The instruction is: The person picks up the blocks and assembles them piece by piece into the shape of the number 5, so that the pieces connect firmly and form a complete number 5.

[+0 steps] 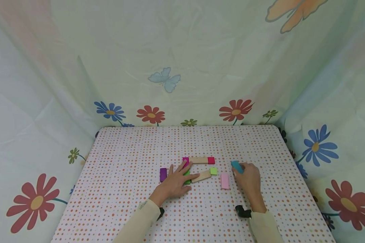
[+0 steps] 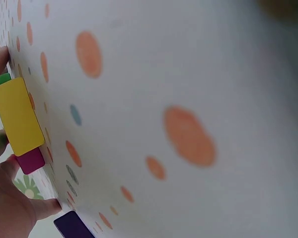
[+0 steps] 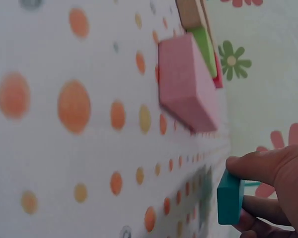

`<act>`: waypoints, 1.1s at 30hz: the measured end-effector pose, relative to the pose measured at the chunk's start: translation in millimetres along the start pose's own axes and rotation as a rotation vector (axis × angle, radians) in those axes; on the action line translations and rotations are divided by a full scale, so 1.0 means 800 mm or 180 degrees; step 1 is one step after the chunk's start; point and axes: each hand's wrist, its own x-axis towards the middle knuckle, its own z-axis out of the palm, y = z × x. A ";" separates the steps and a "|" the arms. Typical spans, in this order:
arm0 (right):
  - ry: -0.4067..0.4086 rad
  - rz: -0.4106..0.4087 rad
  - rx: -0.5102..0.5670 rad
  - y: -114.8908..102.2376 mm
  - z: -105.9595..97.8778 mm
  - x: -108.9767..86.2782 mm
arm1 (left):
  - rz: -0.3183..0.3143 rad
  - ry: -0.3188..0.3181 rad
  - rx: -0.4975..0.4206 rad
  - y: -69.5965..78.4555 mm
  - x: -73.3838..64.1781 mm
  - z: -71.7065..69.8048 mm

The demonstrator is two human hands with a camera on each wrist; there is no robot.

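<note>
My right hand (image 1: 250, 177) pinches a blue block (image 1: 237, 166) between thumb and fingers, over the right part of the table; the right wrist view shows the block's narrow end. Spread over the left side of a group of blocks is my left hand (image 1: 176, 182), its fingers extended across a magenta block (image 1: 185, 160) and a green block (image 1: 187, 182). A yellow block (image 2: 18, 116), hidden under that hand in the head view, lies between the green and magenta ones. A pink block (image 1: 224, 181) lies just left of the right hand.
Two plain wooden blocks (image 1: 199, 160) run right from the group, one ending at a red block (image 1: 211, 160), the other at a lime block (image 1: 213, 171). A purple block (image 1: 163, 174) lies left of my left fingers. Patterned curtains surround the dotted table (image 1: 124, 152).
</note>
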 end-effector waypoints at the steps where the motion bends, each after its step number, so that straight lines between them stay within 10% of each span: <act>1: 0.0032 -0.0031 0.0019 -0.003 -0.001 -0.003 | -0.0002 -0.0001 0.0004 0.000 0.000 0.000; 33: -0.0389 -0.0208 -0.0323 -0.048 0.033 -0.120 | -0.0005 0.0028 -0.0009 0.003 0.000 -0.003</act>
